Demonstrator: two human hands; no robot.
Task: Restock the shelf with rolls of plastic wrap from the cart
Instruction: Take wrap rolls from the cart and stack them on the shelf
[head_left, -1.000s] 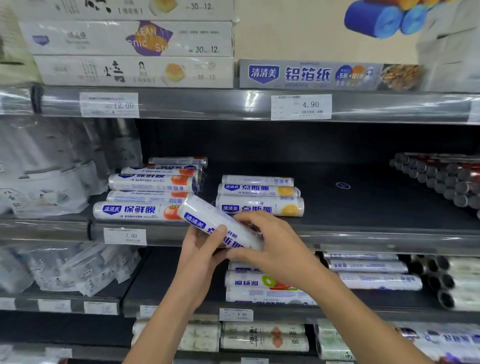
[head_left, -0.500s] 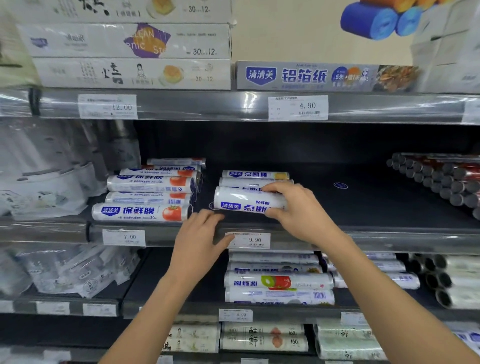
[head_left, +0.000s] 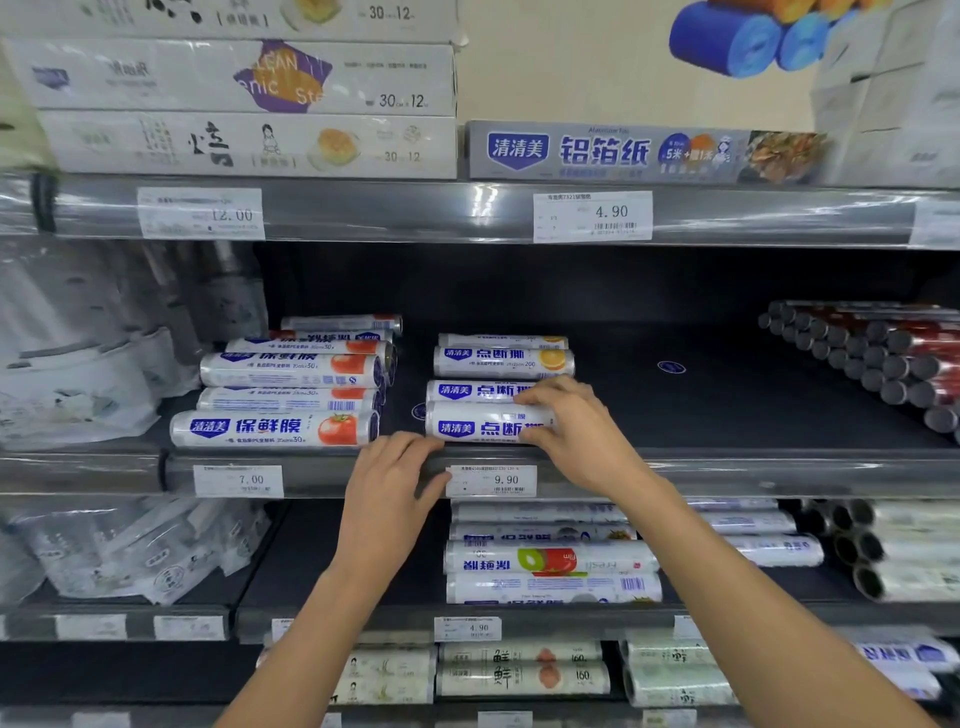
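Middle shelf, front edge, above the 9.90 price tag: one roll of plastic wrap, lying flat at the front of a short row of like rolls.

Step in hand: setting the roll in place, judged nearly done.

Right hand: fingers curled over the roll's right end, thumb at its front.

Left hand: fingers nearly straight, resting at the shelf lip just beside the roll's left end, holding nothing. Contact with the roll cannot be told.

Long axis: left to right, parallel to the shelf lip. Brand badge at the left end, lettering upright and facing out.

Next move, by judgement: release without letting it roll forward, then fetch another from the cart, not in view.
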